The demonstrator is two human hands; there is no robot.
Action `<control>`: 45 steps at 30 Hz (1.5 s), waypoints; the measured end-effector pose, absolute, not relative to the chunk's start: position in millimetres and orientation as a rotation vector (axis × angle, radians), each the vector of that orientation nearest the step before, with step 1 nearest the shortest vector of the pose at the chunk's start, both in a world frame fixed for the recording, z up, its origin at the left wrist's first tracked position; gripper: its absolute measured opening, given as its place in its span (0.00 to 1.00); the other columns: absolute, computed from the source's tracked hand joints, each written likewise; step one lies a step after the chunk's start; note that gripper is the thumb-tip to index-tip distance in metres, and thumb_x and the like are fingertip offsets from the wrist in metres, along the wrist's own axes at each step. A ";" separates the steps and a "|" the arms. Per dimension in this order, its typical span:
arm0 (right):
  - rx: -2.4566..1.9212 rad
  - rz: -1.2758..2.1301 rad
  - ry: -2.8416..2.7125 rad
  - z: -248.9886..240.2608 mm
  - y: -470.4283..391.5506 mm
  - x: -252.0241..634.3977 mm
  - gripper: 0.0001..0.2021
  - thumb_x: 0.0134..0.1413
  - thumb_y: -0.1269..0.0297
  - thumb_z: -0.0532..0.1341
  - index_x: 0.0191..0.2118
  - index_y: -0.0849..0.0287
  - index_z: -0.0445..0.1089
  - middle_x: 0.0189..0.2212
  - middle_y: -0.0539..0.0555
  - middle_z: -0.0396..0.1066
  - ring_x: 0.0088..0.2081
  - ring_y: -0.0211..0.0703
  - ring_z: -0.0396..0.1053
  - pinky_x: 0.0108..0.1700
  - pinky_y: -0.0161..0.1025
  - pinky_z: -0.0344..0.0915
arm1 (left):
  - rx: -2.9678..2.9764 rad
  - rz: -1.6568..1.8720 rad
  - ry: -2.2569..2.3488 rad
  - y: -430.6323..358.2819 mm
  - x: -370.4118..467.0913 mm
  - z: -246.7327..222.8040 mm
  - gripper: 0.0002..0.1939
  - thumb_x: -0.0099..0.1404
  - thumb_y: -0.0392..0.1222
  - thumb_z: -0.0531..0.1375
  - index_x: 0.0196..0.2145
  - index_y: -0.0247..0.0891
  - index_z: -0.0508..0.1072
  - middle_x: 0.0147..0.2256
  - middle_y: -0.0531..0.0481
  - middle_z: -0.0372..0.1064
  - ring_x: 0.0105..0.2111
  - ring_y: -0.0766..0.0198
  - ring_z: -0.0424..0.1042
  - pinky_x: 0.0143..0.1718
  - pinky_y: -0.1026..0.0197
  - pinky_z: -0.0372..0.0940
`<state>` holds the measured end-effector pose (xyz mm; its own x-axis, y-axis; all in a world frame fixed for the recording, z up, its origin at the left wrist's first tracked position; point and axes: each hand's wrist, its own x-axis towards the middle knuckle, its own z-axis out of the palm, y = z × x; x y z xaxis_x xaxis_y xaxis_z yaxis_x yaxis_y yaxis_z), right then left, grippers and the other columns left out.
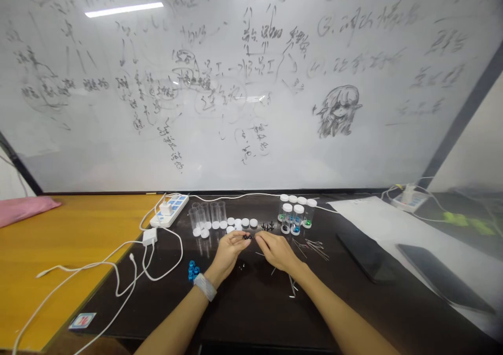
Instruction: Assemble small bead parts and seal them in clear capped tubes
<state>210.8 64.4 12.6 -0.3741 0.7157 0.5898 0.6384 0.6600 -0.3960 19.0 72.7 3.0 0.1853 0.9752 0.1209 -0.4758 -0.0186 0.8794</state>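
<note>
Between the fingertips of my left hand (227,254) is a small black part (247,237), too small to name more closely. My right hand (276,249) is closed in a pinch right beside it, and what its fingers hold is hidden. More black pieces (268,226) stand just behind my right hand. White round caps (245,223) lie beyond my left fingers. Several clear tubes (214,216) with white bases stand behind to the left. Capped clear vials (297,219), some with blue or green pieces inside, stand at the back right. Thin metal rods (316,249) lie right of my right hand.
Blue shiny pieces (192,271) sit near my left wrist. A white power strip (171,212) and tangled white cables (118,263) lie on the left. Two dark phone-like slabs (365,258) are on the right, one on white paper (377,221). A whiteboard (220,161) rises behind.
</note>
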 end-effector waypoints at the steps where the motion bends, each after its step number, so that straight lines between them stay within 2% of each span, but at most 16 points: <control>1: -1.052 0.140 -2.108 12.5 64.5 211.2 0.11 0.70 0.61 0.49 0.47 0.54 0.68 0.33 0.52 0.75 0.34 0.44 0.74 0.36 0.37 0.65 | 0.985 1.298 0.662 73.0 18.9 2.5 0.17 0.46 0.36 0.76 0.35 0.36 0.79 0.40 0.44 0.79 0.37 0.62 0.77 0.43 0.61 0.68; 5: -1.026 0.179 -2.118 10.8 64.8 211.7 0.14 0.67 0.61 0.54 0.56 0.55 0.62 0.32 0.50 0.74 0.29 0.42 0.73 0.32 0.35 0.64 | 0.993 1.290 0.654 74.0 18.7 0.8 0.17 0.47 0.37 0.76 0.35 0.36 0.79 0.40 0.44 0.79 0.38 0.61 0.77 0.43 0.61 0.68; 10: -1.033 0.111 -2.115 11.4 64.5 210.0 0.10 0.70 0.62 0.51 0.46 0.54 0.68 0.33 0.51 0.75 0.33 0.43 0.74 0.36 0.36 0.64 | 0.998 1.300 0.648 74.7 18.6 -0.6 0.17 0.47 0.35 0.76 0.36 0.36 0.79 0.40 0.44 0.79 0.38 0.62 0.77 0.42 0.62 0.68; 13: -1.052 0.138 -2.103 11.6 64.4 211.2 0.09 0.69 0.62 0.52 0.50 0.54 0.66 0.32 0.50 0.75 0.31 0.43 0.73 0.34 0.36 0.64 | 0.997 1.297 0.652 74.3 18.7 -0.2 0.16 0.48 0.35 0.75 0.35 0.36 0.79 0.40 0.44 0.79 0.38 0.62 0.77 0.42 0.62 0.68; 16: -1.030 0.150 -2.130 10.9 64.2 211.4 0.13 0.67 0.62 0.55 0.54 0.55 0.63 0.33 0.50 0.75 0.29 0.42 0.73 0.32 0.35 0.64 | 1.000 1.287 0.646 74.0 18.6 0.5 0.16 0.48 0.35 0.75 0.35 0.35 0.79 0.39 0.44 0.80 0.37 0.63 0.77 0.42 0.63 0.68; 18: -1.026 0.114 -2.141 11.1 64.0 210.6 0.09 0.68 0.62 0.53 0.49 0.55 0.66 0.33 0.51 0.75 0.32 0.43 0.74 0.34 0.35 0.64 | 0.998 1.289 0.649 74.2 18.6 0.7 0.16 0.48 0.35 0.75 0.35 0.35 0.79 0.39 0.44 0.80 0.37 0.63 0.77 0.42 0.63 0.68; 21: -1.051 0.099 -2.122 12.2 63.8 210.0 0.11 0.71 0.62 0.49 0.44 0.54 0.68 0.33 0.52 0.75 0.34 0.44 0.74 0.37 0.36 0.64 | 0.993 1.293 0.664 74.0 18.8 1.4 0.16 0.48 0.35 0.75 0.35 0.35 0.79 0.40 0.44 0.79 0.37 0.64 0.77 0.41 0.64 0.68; 23: -1.057 0.134 -2.107 12.2 63.9 210.7 0.10 0.70 0.61 0.51 0.49 0.55 0.66 0.32 0.51 0.75 0.33 0.43 0.74 0.35 0.36 0.64 | 0.996 1.291 0.660 73.3 19.1 2.3 0.17 0.48 0.35 0.76 0.36 0.35 0.79 0.40 0.44 0.79 0.37 0.63 0.77 0.41 0.63 0.68; 26: -1.035 0.155 -2.110 10.2 64.6 211.3 0.14 0.67 0.61 0.54 0.56 0.56 0.62 0.32 0.50 0.75 0.29 0.42 0.73 0.32 0.35 0.62 | 0.998 1.292 0.652 72.0 19.6 3.8 0.17 0.47 0.36 0.76 0.35 0.35 0.79 0.39 0.44 0.80 0.38 0.63 0.77 0.42 0.63 0.68; 28: -1.025 0.140 -2.126 9.2 65.2 210.7 0.13 0.67 0.61 0.54 0.53 0.55 0.64 0.32 0.51 0.75 0.30 0.42 0.73 0.33 0.35 0.62 | 0.995 1.292 0.657 71.7 19.7 3.9 0.17 0.47 0.36 0.76 0.35 0.34 0.79 0.38 0.44 0.80 0.37 0.62 0.77 0.42 0.62 0.68; 31: -1.047 0.117 -2.123 9.9 65.1 210.0 0.10 0.69 0.62 0.51 0.45 0.54 0.68 0.33 0.52 0.75 0.34 0.44 0.74 0.36 0.36 0.63 | 0.988 1.296 0.668 72.4 19.6 2.9 0.18 0.46 0.36 0.76 0.35 0.35 0.78 0.39 0.44 0.80 0.37 0.63 0.77 0.41 0.63 0.68; 37: -1.036 0.191 -2.141 13.5 62.5 210.9 0.14 0.67 0.61 0.54 0.55 0.55 0.63 0.32 0.50 0.75 0.30 0.43 0.73 0.33 0.35 0.62 | 0.997 1.293 0.660 72.1 19.9 3.2 0.17 0.46 0.37 0.76 0.35 0.35 0.78 0.38 0.44 0.80 0.36 0.62 0.77 0.42 0.62 0.68; 42: -1.049 0.143 -2.151 15.5 61.1 209.9 0.10 0.70 0.62 0.50 0.46 0.54 0.68 0.33 0.52 0.75 0.34 0.44 0.73 0.37 0.36 0.62 | 1.010 1.283 0.665 71.2 19.7 3.9 0.18 0.47 0.37 0.76 0.36 0.35 0.78 0.39 0.44 0.80 0.37 0.62 0.77 0.42 0.62 0.68; 45: -1.064 0.182 -2.143 16.2 60.7 210.3 0.09 0.68 0.61 0.52 0.49 0.54 0.65 0.31 0.50 0.74 0.31 0.43 0.72 0.35 0.36 0.62 | 1.013 1.276 0.678 71.3 19.6 3.6 0.18 0.47 0.37 0.76 0.36 0.34 0.79 0.39 0.43 0.80 0.37 0.62 0.77 0.41 0.63 0.68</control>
<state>210.3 60.7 16.2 -0.3955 0.7392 0.5452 0.6368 0.6484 -0.4172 19.6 71.3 3.6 0.2008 0.9725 0.1178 -0.4465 -0.0162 0.8947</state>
